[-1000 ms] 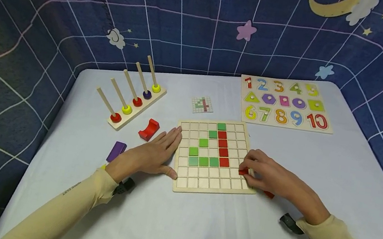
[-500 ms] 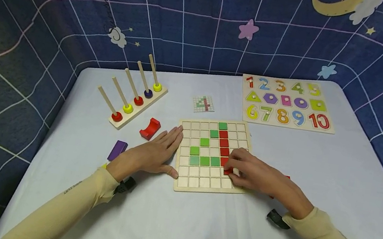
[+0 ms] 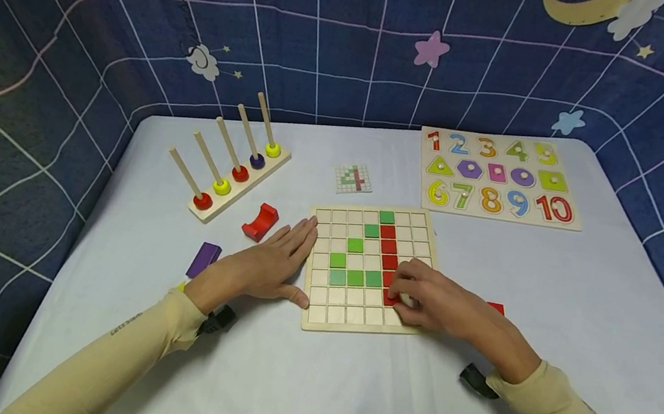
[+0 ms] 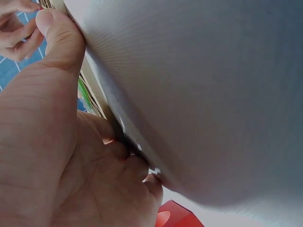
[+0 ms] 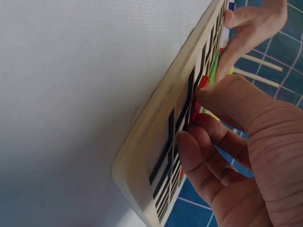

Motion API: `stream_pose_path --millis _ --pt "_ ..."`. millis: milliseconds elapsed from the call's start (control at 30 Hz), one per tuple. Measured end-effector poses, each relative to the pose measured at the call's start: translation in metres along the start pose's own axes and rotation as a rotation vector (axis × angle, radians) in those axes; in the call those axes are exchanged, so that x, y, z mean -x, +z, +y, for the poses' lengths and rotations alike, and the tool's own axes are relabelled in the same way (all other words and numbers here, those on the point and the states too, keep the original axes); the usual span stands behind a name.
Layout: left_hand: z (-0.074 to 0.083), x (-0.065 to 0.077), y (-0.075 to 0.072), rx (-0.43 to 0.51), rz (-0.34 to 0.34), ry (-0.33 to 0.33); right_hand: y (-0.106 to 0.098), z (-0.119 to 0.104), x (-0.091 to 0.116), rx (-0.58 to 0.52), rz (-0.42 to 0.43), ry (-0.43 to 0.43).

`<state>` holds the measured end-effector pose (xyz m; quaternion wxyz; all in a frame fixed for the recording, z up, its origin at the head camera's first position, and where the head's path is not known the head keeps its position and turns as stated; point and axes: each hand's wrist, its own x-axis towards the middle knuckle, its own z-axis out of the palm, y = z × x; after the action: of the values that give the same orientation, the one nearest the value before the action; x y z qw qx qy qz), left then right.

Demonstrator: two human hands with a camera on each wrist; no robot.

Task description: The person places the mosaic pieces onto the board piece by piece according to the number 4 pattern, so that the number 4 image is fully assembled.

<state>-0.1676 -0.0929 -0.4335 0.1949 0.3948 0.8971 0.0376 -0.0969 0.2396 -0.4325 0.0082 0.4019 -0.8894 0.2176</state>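
A square wooden grid board point(image 3: 333, 316) lies on the table, with green tiles point(image 3: 355, 278) and a column of red tiles point(image 3: 388, 246) in its cells. At the bottom of that column my right hand point(image 3: 443, 301) pinches another red tile point(image 3: 389, 300) between thumb and fingers. In the right wrist view the red tile point(image 5: 199, 92) sits tilted at a cell, partly covered by the fingertips. My left hand point(image 3: 264, 270) rests at the board's left edge, its fingers extended and thumb spread. A small pattern card point(image 3: 353, 179) with a green and red design lies behind the board.
At the back left stands a peg rack point(image 3: 238, 189) with coloured rings. A red arch block point(image 3: 260, 222) and a purple block point(image 3: 204, 261) lie beside my left hand. A number puzzle board point(image 3: 497, 178) is at the back right. A red piece point(image 3: 496, 308) shows behind my right wrist.
My right hand has moved left over the board with the red tile, down to the cell below the red column. My left hand stays at the board's edge.
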Motion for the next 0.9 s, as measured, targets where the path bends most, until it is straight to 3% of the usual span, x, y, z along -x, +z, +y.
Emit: stream_pose_path --millis 433,900 --pt "-0.0001 0.0000 0.0003 0.008 0.007 0.003 0.0026 0.0001 0.0031 0.093 0.046 -0.058" --pt "-0.0004 0.0006 0.0009 0.021 0.000 0.001 0.0042 -0.0015 0.0049 0.048 0.082 -0.051"
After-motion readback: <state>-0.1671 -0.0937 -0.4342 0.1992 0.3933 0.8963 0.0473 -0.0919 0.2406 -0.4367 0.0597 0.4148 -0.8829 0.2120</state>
